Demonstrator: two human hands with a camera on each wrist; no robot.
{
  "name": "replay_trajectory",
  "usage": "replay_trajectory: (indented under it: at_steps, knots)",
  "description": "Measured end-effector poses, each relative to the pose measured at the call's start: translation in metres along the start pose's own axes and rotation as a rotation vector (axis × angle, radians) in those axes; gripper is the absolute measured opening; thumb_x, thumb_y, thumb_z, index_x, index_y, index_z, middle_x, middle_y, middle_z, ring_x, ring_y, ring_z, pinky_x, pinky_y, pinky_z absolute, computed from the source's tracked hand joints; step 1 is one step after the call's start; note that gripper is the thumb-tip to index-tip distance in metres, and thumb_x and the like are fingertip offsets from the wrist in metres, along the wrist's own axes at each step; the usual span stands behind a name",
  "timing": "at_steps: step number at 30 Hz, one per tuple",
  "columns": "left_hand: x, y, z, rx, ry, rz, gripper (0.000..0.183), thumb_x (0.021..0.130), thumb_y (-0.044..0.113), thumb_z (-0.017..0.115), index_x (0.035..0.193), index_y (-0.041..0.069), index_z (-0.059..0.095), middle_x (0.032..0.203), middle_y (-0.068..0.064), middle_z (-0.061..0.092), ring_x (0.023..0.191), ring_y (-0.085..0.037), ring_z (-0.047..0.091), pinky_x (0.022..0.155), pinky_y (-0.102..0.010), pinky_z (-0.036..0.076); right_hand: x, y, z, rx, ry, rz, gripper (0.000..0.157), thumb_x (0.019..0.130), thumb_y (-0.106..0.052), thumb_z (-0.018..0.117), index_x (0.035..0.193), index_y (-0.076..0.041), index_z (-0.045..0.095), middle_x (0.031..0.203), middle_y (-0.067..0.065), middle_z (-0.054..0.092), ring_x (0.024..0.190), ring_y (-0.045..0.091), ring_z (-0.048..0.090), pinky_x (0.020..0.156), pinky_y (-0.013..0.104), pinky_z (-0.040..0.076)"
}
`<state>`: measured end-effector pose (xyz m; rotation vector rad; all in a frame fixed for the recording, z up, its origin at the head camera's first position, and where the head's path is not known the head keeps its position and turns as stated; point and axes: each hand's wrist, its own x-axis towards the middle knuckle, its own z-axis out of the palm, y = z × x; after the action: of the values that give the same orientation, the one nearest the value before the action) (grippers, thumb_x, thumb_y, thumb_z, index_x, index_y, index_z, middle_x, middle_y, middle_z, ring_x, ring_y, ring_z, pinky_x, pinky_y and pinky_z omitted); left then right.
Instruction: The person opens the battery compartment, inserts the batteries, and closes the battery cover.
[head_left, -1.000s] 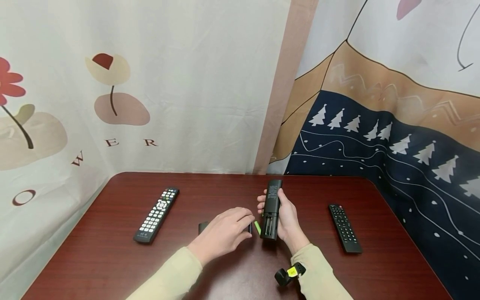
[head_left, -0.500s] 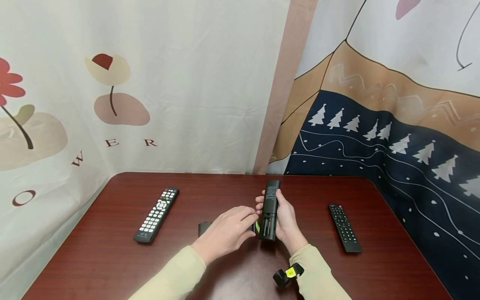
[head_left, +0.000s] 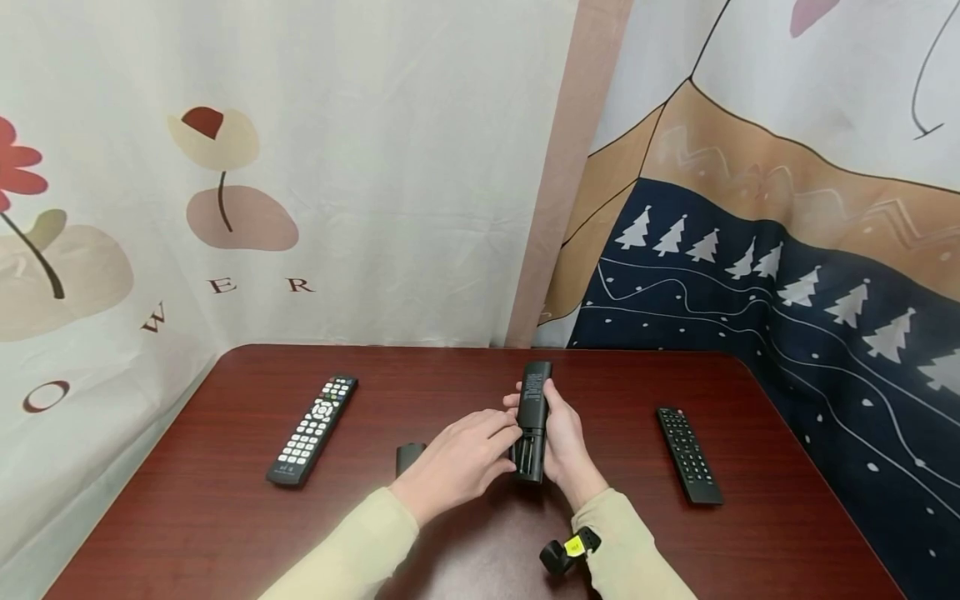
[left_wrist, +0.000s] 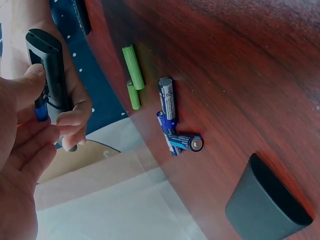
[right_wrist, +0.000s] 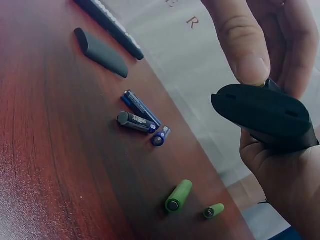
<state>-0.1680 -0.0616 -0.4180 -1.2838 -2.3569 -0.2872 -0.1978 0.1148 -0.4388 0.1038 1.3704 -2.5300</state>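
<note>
My right hand grips a black remote control, its back facing up and the battery bay at its near end uncovered. At the left side of that bay, fingers of my left hand pinch a blue battery, mostly hidden by fingers and remote. The left thumb presses at the bay in both wrist views. Detached, a dark battery cover lies on the table to the left, partly behind my left hand in the head view.
On the tabletop lie several blue batteries and two green ones, a larger battery and a smaller battery. A white-buttoned remote lies left, a black remote right. Printed curtains hang behind.
My left hand has moved right, up to the battery bay. The held remote has shifted slightly left. Green showing between the hands earlier is now hidden in the head view.
</note>
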Motion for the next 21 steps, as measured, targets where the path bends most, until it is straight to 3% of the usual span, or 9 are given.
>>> replay_trajectory:
  at_steps: [12, 21]
  knots:
    - [0.0042, 0.0004, 0.0024, 0.012, -0.022, -0.003, 0.036, 0.084, 0.027, 0.076, 0.113, 0.01, 0.063, 0.115, 0.002, 0.061, 0.109, -0.013, 0.057, 0.104, -0.027, 0.042, 0.0004, 0.0045, 0.0023, -0.033, 0.011, 0.003, 0.052, 0.106, -0.041, 0.022, 0.137, -0.004, 0.04, 0.105, 0.009, 0.064, 0.09, 0.018, 0.064, 0.08, 0.033, 0.053]
    - [0.009, 0.0021, 0.0005, 0.015, -0.048, -0.007, 0.032, 0.081, 0.026, 0.079, 0.106, 0.012, 0.065, 0.11, 0.002, 0.061, 0.104, -0.013, 0.058, 0.099, -0.028, 0.046, -0.0004, 0.0057, 0.0023, -0.046, 0.011, 0.004, 0.053, 0.106, -0.042, 0.022, 0.138, -0.003, 0.039, 0.105, 0.008, 0.065, 0.093, 0.019, 0.064, 0.081, 0.033, 0.053]
